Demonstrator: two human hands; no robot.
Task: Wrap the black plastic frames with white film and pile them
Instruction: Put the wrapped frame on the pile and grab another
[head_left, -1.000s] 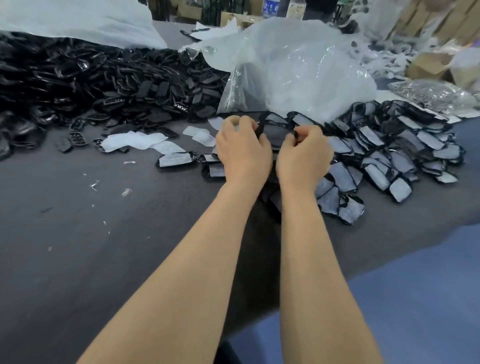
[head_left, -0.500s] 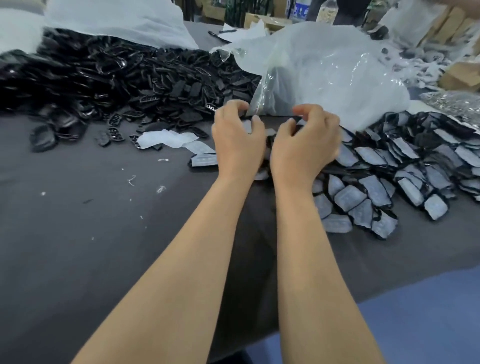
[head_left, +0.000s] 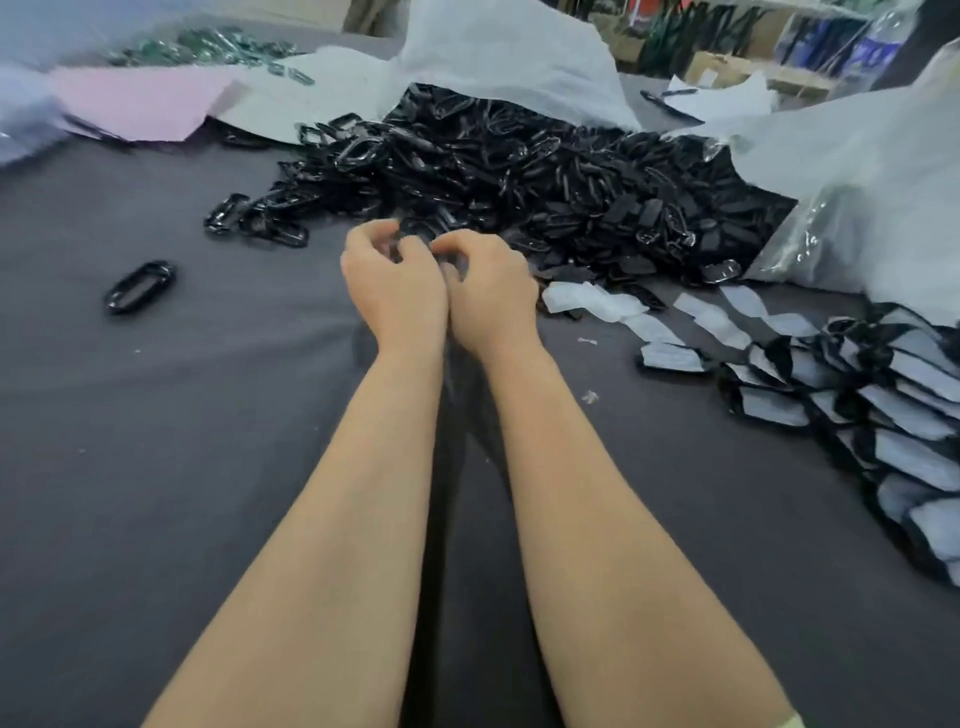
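Note:
My left hand (head_left: 395, 291) and my right hand (head_left: 488, 296) are pressed side by side at the near edge of a big heap of bare black plastic frames (head_left: 545, 176). Their fingers are curled over something dark; motion blur hides whether either hand grips a frame. Loose white film pieces (head_left: 597, 304) lie just right of my right hand. A pile of frames wrapped in white film (head_left: 883, 405) spreads along the right side of the dark grey table (head_left: 182, 467).
One black frame (head_left: 140, 286) lies alone at the left, with a few more (head_left: 254, 223) near the heap's left end. A clear plastic bag (head_left: 857, 197) bulges at the right. White sheeting (head_left: 509, 57) and a pink sheet (head_left: 140, 98) lie behind the heap.
My view has swung left, so the wrapped pile now sits at the far right. Both hands have moved from beside the wrapped pile to the near edge of the bare frame heap.

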